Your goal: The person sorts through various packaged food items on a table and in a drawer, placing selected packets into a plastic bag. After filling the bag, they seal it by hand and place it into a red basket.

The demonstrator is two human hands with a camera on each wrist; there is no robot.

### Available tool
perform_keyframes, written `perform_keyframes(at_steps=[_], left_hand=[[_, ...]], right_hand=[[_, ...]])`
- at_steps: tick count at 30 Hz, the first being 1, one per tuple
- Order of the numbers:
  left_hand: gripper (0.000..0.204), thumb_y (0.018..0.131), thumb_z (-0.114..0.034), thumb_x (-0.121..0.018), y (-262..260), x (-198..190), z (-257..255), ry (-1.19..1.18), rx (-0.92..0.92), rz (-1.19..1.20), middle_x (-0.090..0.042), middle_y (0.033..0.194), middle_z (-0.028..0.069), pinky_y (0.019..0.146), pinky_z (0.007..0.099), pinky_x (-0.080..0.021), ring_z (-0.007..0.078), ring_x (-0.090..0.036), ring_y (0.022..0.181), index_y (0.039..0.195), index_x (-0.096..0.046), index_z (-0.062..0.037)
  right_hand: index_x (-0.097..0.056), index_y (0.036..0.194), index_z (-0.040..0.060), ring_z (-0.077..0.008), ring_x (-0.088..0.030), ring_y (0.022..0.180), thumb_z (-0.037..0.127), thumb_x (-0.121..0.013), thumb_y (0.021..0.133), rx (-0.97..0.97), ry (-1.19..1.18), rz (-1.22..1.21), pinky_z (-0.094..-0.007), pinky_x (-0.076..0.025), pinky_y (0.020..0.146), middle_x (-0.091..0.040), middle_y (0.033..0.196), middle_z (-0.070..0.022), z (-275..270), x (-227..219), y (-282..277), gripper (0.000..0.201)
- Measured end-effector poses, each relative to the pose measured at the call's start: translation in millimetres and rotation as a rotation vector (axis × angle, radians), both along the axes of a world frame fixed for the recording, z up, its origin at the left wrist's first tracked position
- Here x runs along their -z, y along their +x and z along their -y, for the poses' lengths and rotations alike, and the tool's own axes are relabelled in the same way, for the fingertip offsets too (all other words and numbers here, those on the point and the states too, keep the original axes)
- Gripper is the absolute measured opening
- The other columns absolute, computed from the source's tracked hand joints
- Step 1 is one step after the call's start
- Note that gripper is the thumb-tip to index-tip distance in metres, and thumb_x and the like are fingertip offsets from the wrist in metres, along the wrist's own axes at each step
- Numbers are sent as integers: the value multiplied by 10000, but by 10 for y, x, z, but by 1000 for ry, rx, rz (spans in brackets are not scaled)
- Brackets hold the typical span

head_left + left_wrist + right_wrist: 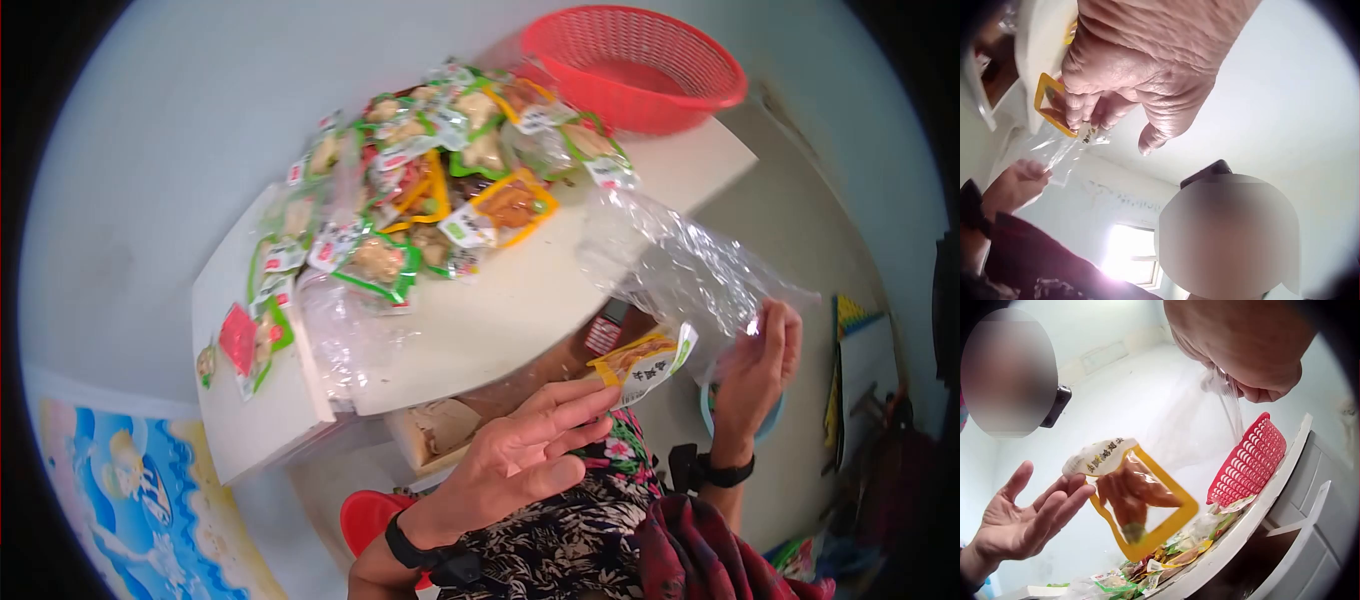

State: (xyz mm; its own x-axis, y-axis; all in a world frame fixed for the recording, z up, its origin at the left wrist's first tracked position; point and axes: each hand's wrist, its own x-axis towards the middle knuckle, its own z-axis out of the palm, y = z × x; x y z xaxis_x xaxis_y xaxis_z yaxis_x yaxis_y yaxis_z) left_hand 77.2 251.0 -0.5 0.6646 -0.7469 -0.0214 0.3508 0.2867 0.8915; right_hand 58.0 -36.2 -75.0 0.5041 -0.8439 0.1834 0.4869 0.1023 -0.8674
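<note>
A yellow-edged food packet (640,362) hangs in the air at the fingertips of my left hand (525,450). In the right wrist view, brown food shows through the packet (1141,494); the fingers of the left hand (1029,519) lie nearly straight against its white end, the thumb standing apart. My right hand (765,350) pinches the edge of a large clear plastic bag (690,265), which spreads out beyond the packet. Whether the packet is inside the bag I cannot tell. The left wrist view shows the bag (1054,150) beside the packet (1047,103).
Many sealed food packets (400,185) are heaped on the white table (500,310). A red basket (640,110) stands at the table's far right. Below the front edge is an open drawer (440,440). A red stool or tub (370,520) is at the lower left, a blue basin behind my right wrist.
</note>
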Motion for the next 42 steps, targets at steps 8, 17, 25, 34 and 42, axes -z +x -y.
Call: perform_keyframes(at_steps=[8,17,25,34,42], left_hand=[[801,956,-133,-717,634,-283,-524,192,-758,654,-320,1672,215,1244,532,-339,368,-343,1552,1631,-314,20],[767,1008,-170,-670,280,131,-598,314,-994,577,-446,1586,243,1134,481,-463,348,-474,1456,1637,-276,23],[289,1009,-174,-713,271,327,-580,133,-955,43,-706,1042,68,802,297,-545,144,-674,935,1238,-660,-6],[96,1022,-78,-648,52,575,-793,185,-975,-36,-594,786,-14,663,269,-425,102,-515,693,1081,-685,-13],[150,991,-108,-622,80,635,-1058,-14,-990,-53,-690,1076,69,818,341,-523,165,-647,928,1107,-653,-19]], right_hand=[[-646,1030,96,-21,-511,838,161,-607,1087,-120,-52,-11,-181,-403,675,-627,998,40,-298,-176,125,95],[-660,1049,102,0,-534,799,150,-612,1085,-461,61,-43,-168,-421,633,-638,960,60,-608,-206,364,76],[-635,1054,31,-30,-496,725,140,-579,1102,-538,-188,-92,-189,-402,651,-580,830,35,-1212,-286,674,131],[-635,1041,42,-3,-414,547,174,-570,1112,-617,-185,-227,-188,-317,502,-494,696,55,-1308,-194,674,163],[-643,1031,18,-2,-415,561,143,-595,1098,-672,-538,-290,-197,-329,512,-467,675,76,-1432,-104,595,150]])
